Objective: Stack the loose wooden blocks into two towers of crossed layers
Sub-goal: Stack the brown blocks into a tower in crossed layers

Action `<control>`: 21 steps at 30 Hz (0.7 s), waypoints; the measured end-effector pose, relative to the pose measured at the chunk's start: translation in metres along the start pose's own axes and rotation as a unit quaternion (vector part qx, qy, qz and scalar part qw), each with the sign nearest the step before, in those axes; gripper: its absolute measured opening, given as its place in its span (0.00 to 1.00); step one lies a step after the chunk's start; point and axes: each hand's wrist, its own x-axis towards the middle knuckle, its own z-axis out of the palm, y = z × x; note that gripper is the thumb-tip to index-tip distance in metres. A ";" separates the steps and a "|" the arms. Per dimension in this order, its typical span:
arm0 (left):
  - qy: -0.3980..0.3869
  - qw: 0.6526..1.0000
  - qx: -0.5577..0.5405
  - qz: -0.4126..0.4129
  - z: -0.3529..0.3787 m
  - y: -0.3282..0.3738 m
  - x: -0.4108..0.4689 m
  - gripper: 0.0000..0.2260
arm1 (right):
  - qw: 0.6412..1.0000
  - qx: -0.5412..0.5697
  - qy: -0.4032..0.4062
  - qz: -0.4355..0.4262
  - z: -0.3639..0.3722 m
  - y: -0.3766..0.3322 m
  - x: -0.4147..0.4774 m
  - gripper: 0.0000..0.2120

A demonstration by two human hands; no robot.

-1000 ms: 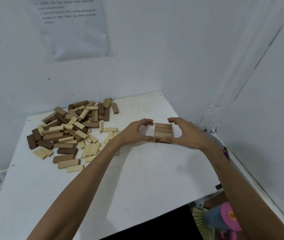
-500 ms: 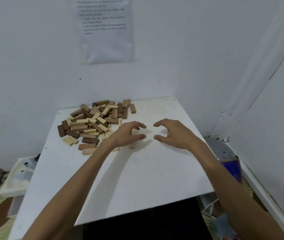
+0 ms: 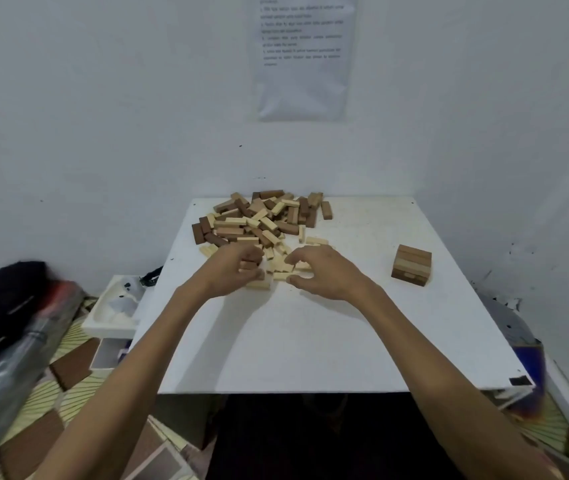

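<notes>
Now | left hand (image 3: 238, 268) grip curled, contents hidden | right hand (image 3: 324, 271) grip spread over pale blocks (image 3: 280, 276)

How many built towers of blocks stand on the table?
1. The tower stands on the right side of the table, apart from the loose blocks at the back. No other is visible.

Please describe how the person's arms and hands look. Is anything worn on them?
The left arm and right arm are bare as far as the view shows, with no sleeves. The left hand and right hand wear no gloves. No watch, bracelet or ring is visible.
</notes>
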 end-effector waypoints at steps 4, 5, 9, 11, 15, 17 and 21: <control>0.029 0.997 0.070 -0.014 -0.012 -0.025 -0.013 0.11 | 1.000 -0.009 -0.017 -0.022 0.026 -0.016 0.023 0.17; 0.030 0.995 0.092 -0.022 -0.012 -0.031 -0.014 0.11 | 0.999 -0.016 -0.013 -0.024 0.032 -0.019 0.028 0.16; 0.010 0.993 0.110 -0.051 -0.008 -0.042 -0.014 0.11 | 0.998 -0.046 0.024 -0.022 0.049 -0.026 0.049 0.12; 0.011 0.993 0.109 -0.041 -0.004 -0.045 -0.013 0.09 | 0.998 -0.048 0.034 -0.016 0.052 -0.026 0.057 0.11; 0.042 0.992 0.120 -0.025 0.003 -0.055 -0.010 0.10 | 0.998 -0.050 0.046 -0.010 0.060 -0.025 0.071 0.08; 0.058 0.989 0.133 -0.015 0.004 -0.057 -0.008 0.10 | 0.996 -0.052 0.068 -0.006 0.062 -0.024 0.078 0.06; 0.075 0.986 0.149 -0.016 0.003 -0.057 -0.012 0.09 | 0.996 -0.045 0.077 -0.004 0.065 -0.023 0.090 0.07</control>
